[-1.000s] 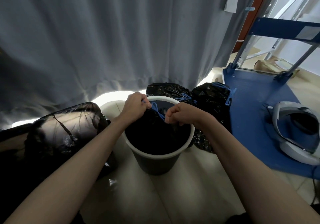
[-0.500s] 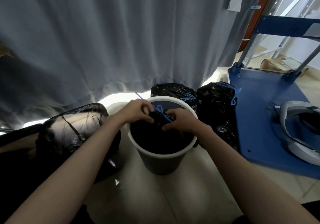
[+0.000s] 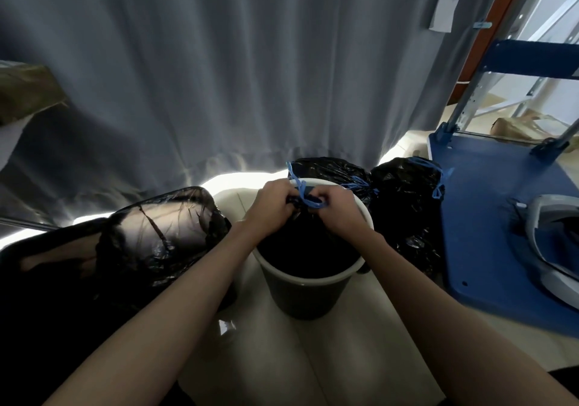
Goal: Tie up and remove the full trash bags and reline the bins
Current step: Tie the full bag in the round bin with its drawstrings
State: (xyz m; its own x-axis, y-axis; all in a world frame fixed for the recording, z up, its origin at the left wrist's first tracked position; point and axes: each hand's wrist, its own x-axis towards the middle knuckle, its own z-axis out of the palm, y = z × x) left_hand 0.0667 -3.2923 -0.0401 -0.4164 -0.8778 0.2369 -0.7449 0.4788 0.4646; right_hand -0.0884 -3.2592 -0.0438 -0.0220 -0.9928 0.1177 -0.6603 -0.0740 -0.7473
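A dark round bin with a white rim (image 3: 313, 278) stands on the pale floor, holding a full black trash bag (image 3: 305, 249). The bag's gathered neck sits at the bin's far rim, bound by a blue drawstring (image 3: 302, 194). My left hand (image 3: 272, 206) grips the bunched neck and one end of the string. My right hand (image 3: 338, 209) pinches a loop of the string just to the right. Both hands almost touch over the bin.
Two tied black bags (image 3: 332, 173) (image 3: 407, 192) with blue strings lie behind the bin. A bin lined with black plastic (image 3: 163, 217) stands at the left. A blue platform cart (image 3: 488, 217) carrying a grey device (image 3: 551, 242) stands at the right. A grey curtain (image 3: 219, 76) hangs behind.
My hands have come closer together at the bag's neck and lifted a little toward the far rim. A free end of blue string now sticks up above my left hand.
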